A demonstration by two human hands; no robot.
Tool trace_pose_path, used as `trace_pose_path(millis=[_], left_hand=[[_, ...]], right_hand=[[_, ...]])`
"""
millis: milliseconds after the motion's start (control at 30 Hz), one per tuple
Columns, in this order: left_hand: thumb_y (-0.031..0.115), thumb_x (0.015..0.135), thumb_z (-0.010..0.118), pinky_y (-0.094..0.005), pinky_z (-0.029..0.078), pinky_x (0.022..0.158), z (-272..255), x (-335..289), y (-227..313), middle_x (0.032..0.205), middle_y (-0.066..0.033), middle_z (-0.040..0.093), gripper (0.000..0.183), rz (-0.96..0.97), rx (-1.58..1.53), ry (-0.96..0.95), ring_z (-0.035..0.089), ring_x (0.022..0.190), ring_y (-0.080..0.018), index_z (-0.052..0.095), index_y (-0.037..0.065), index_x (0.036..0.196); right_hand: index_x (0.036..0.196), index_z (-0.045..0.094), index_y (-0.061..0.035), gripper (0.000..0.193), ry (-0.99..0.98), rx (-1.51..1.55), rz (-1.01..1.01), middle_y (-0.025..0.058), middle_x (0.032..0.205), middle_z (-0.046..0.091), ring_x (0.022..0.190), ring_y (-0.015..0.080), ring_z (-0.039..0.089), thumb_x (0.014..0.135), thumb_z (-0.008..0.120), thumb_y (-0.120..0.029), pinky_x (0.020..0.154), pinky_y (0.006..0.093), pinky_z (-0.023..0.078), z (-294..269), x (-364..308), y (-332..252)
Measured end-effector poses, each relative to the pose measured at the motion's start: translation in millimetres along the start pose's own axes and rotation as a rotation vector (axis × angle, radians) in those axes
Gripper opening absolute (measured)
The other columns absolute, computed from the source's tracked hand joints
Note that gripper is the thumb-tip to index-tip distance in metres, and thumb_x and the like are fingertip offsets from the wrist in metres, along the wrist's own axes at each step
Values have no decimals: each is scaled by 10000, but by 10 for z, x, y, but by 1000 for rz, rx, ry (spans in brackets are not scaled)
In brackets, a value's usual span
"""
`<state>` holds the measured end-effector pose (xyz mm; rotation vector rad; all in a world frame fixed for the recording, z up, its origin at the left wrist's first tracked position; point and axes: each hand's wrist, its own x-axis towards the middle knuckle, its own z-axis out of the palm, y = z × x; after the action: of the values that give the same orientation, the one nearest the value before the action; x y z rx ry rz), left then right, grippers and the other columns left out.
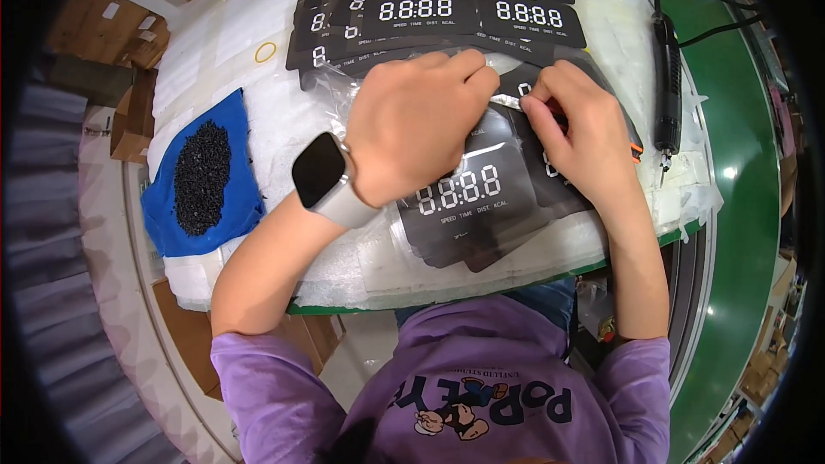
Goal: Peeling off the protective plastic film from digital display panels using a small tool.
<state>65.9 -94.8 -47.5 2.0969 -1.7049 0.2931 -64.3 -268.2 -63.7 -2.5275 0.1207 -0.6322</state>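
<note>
Dark display panels (pixel 464 228) under clear plastic (pixel 335 90)
Stacked flat beneath left hand (pixel 421 116) and right hand (pixel 584 133); between them, a pale strip (pixel 507 101), perhaps folded film.

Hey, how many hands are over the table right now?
2: the left hand, a smartwatch on its wrist, over plastic-covered black panels; and the right hand beside it, fingertips at a small white strip. No others are visible.

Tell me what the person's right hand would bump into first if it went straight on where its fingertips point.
Past the pale strip at its fingertips, the right hand would probably meet the left hand, though depth is unclear here.
</note>
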Motion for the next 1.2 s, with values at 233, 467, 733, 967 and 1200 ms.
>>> trace_pose_path(millis=[233,467,733,967,1200], left_hand=[[28,978,570,-297,510,695,-745,-28,-569,792,-69,626,103,-53,-875,-426,615,736,-161,547,-24,892],[121,908,691,-325,502,671,-735,49,-375,768,-99,658,114,-71,-309,-232,643,706,-226,639,21,897],[284,767,832,-390,534,688,1,103,70,832,-74,653,245,53,-38,175,671,817,-273,753,114,924],[251,797,806,-391,511,664,74,101,-17,802,-59,581,203,112,-87,106,637,809,-270,686,88,813],[199,720,704,-423,495,634,-560,3,-507,703,-149,612,220,-310,-179,-95,621,662,-310,599,14,663]], right_hand=[[795,548,6,193,49,69,104,132,737,561,614,294,546,876,699,-83,595,381,444,-135,25,265],[787,547,1,194,20,55,79,119,717,546,609,266,530,865,704,-81,593,366,435,-148,24,235],[793,566,-5,175,-47,48,43,106,737,562,627,259,559,847,713,-83,592,367,447,-171,34,174],[795,570,-9,181,-55,61,50,102,742,567,643,259,575,860,710,-103,603,366,455,-163,24,178],[788,559,-9,202,-40,96,21,101,729,550,633,254,546,876,705,-119,602,363,442,-148,8,217]])
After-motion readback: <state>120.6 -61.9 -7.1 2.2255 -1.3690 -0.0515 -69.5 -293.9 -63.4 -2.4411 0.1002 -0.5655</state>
